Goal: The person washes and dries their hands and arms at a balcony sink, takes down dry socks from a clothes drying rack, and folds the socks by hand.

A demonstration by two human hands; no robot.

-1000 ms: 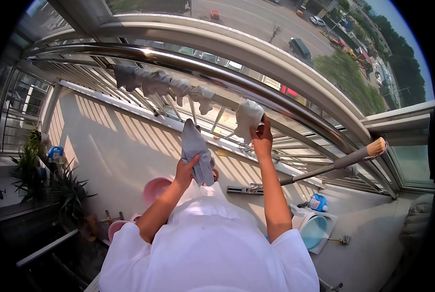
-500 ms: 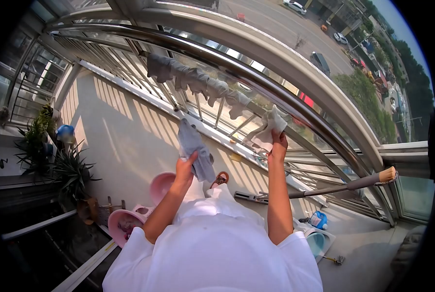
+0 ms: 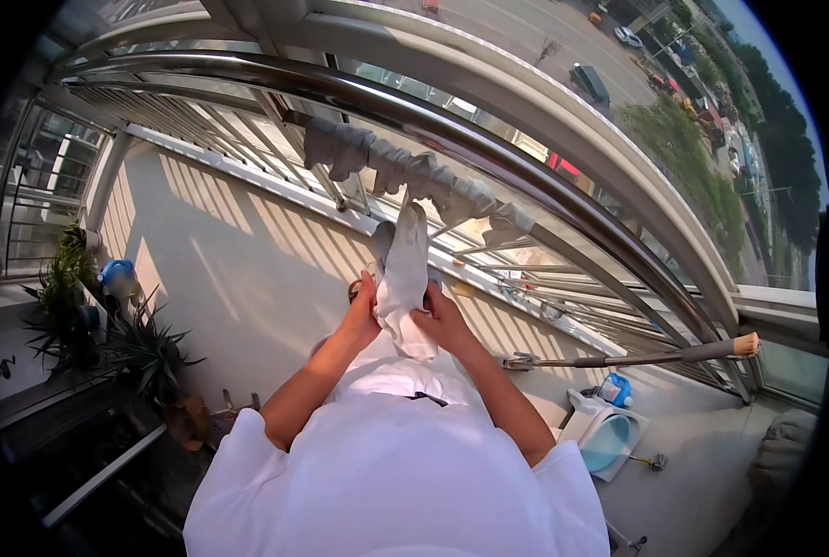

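A white sock (image 3: 404,269) is stretched lengthwise in front of my body, held between both hands. My left hand (image 3: 362,314) grips its left edge, and my right hand (image 3: 443,320) grips its right edge. A grey sock (image 3: 383,239) shows partly behind the white one; which hand holds it is hidden. Beyond them, several grey and white socks (image 3: 421,174) hang in a row over the lower rail of the balcony railing, the rightmost a pale one (image 3: 508,224).
A polished handrail (image 3: 377,93) curves above the socks. A mop (image 3: 619,360) leans at the right, near a blue bottle (image 3: 616,390) and a light-blue basin (image 3: 608,442). Potted plants (image 3: 145,353) and another blue container (image 3: 117,277) stand at the left.
The pale sock my right hand was placing now hangs on the rail. My right hand has come back beside my left, and a white sock now lies in front of the grey one.
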